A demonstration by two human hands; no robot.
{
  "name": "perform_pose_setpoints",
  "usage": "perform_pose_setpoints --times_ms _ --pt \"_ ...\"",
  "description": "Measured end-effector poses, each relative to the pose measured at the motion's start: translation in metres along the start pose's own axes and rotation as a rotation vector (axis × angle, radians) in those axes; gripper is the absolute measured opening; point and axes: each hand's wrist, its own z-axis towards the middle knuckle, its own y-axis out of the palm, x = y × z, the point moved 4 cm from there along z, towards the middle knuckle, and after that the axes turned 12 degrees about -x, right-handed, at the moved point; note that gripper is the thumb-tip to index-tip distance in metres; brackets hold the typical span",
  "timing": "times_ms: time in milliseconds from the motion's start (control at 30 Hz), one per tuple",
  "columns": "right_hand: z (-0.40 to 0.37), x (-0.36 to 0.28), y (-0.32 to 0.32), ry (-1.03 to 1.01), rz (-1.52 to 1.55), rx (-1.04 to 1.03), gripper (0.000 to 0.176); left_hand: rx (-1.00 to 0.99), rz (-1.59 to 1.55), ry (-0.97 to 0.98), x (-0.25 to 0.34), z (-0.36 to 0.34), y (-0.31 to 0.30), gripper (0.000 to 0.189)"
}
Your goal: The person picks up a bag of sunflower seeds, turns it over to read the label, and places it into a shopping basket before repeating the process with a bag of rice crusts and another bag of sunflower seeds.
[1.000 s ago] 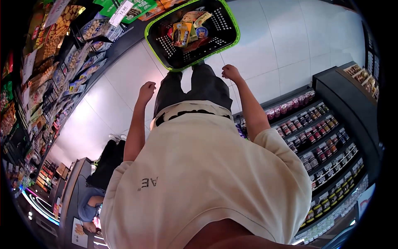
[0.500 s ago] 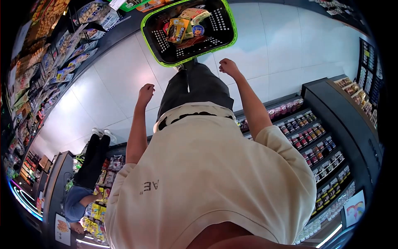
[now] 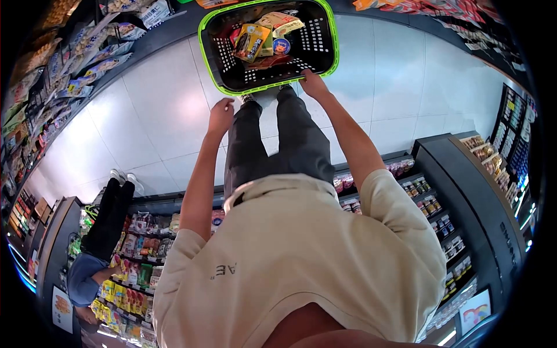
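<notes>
A black shopping basket (image 3: 318,61) with a bright green rim is in front of my feet. Inside lie a yellow snack packet (image 3: 250,43), a cream-coloured packet (image 3: 281,23) and a round blue-labelled item (image 3: 281,46), among other packets. My right hand (image 3: 314,84) reaches the near right part of the rim, its fingers closed over the edge. Just short of the near left corner is my left hand (image 3: 221,115); its fingers are curled with nothing visible in them, apart from the basket.
Bagged snacks fill the shelf (image 3: 75,64) along the left. Behind me stand racks of packets (image 3: 136,243) and jars (image 3: 429,206). A person in a blue top (image 3: 84,278) is by the racks at the lower left. Pale floor tiles (image 3: 156,110) surround my legs.
Both hands have moved forward toward the basket, and my right hand has come onto its rim. My legs show further apart. The other person appears lower and further left.
</notes>
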Motion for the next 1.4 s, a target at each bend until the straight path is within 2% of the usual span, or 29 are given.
perform_pose_setpoints --times_ms 67,133,167,233,333,367,433,600,667,733,800,867,933,967,1000,1067,1133,1233,1333,1400 --pt "0.028 0.001 0.007 0.007 0.043 -0.060 0.033 0.035 -0.014 -0.005 0.002 0.044 0.019 0.023" --pt "0.053 -0.002 0.014 -0.080 -0.026 0.015 0.034 0.023 0.149 0.078 -0.002 0.093 0.044 0.029" --pt "0.069 -0.002 0.021 -0.043 -0.072 -0.053 0.040 0.022 0.141 0.062 -0.009 0.114 0.058 0.029" --pt "0.099 -0.003 0.036 -0.079 -0.122 -0.078 0.040 0.055 0.121 0.074 -0.025 0.156 0.081 0.034" --pt "0.139 -0.007 0.064 -0.187 -0.276 -0.074 0.046 0.006 0.138 -0.001 -0.055 0.210 0.115 0.038" --pt "0.155 -0.005 0.076 -0.193 -0.334 -0.090 0.046 -0.060 0.173 -0.097 -0.067 0.224 0.127 0.042" --pt "0.183 -0.001 0.095 -0.205 -0.395 -0.113 0.047 -0.056 0.234 -0.086 -0.087 0.247 0.141 0.042" --pt "0.212 0.010 0.131 -0.248 -0.547 -0.121 0.031 -0.131 0.371 -0.106 -0.111 0.271 0.157 0.041" --pt "0.213 0.024 0.138 -0.246 -0.441 -0.130 0.028 -0.124 0.345 -0.093 -0.109 0.269 0.155 0.040" --pt "0.197 0.030 0.121 -0.241 -0.339 -0.121 0.026 -0.118 0.314 -0.105 -0.091 0.252 0.143 0.041" --pt "0.175 0.030 0.091 -0.339 -0.175 -0.006 0.029 -0.104 0.297 -0.099 -0.069 0.235 0.125 0.041" --pt "0.147 0.018 0.050 -0.399 -0.074 0.037 0.031 -0.018 0.320 0.020 -0.046 0.212 0.107 0.036" --pt "0.108 -0.004 0.006 -0.523 -0.062 -0.044 0.037 -0.028 0.308 0.072 -0.029 0.193 0.090 0.031" --pt "0.084 -0.014 -0.020 -0.639 0.153 0.033 0.040 -0.049 0.287 0.112 -0.010 0.185 0.079 0.027" --pt "0.061 -0.021 -0.043 -0.632 0.186 0.029 0.040 0.021 0.317 0.183 0.013 0.173 0.066 0.019" --pt "0.013 -0.040 -0.086 -0.681 0.365 0.006 0.041 0.072 0.262 0.319 0.061 0.147 0.044 0.017" --pt "-0.036 -0.055 -0.125 -0.559 0.281 0.025 0.042 0.101 0.186 0.440 0.099 0.122 0.031 0.018" --pt "-0.094 -0.060 -0.161 -0.617 0.289 0.137 0.039 0.124 0.102 0.563 0.169 0.070 0.012 0.017" --pt "-0.146 -0.065 -0.191 -0.693 0.284 0.255 0.034 0.055 0.075 0.663 0.225 0.030 0.004 0.018" --pt "-0.173 -0.071 -0.207 -0.661 0.269 0.272 0.024 0.037 0.097 0.733 0.253 0.009 -0.001 0.017"
